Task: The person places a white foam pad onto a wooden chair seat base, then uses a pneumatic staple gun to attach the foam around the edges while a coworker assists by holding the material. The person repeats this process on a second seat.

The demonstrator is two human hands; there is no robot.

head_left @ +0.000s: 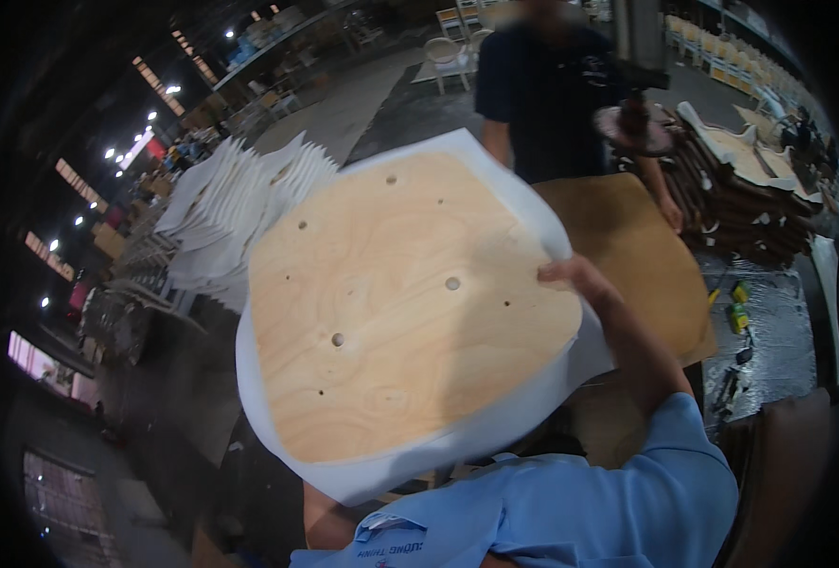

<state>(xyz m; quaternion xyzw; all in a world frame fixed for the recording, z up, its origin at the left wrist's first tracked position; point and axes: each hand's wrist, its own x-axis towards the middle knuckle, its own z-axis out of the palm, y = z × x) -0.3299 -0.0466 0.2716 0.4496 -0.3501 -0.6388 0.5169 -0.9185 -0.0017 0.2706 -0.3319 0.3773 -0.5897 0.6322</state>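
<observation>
A chair seat panel (391, 312) of pale plywood, with several holes in its face, is held up before me at a tilt. White padding or cover material (381, 464) wraps out past its edges. At the panel's right edge my right hand (571, 273) grips it, thumb on the wood and the other fingers hidden behind. My left forearm (329, 521) passes beneath the lower left edge, and the panel hides that hand. Beyond my right arm, a brown rounded board or pad (627, 256) lies on the work surface.
Across from me stands a person in a dark shirt (552, 104), one hand (670, 213) by the brown board. A machine column (639, 43) hangs near them. Brown pieces (732, 204) are stacked right, white pieces (230, 208) left. Yellow-green tools (739, 308) lie on a silvery tabletop (779, 327).
</observation>
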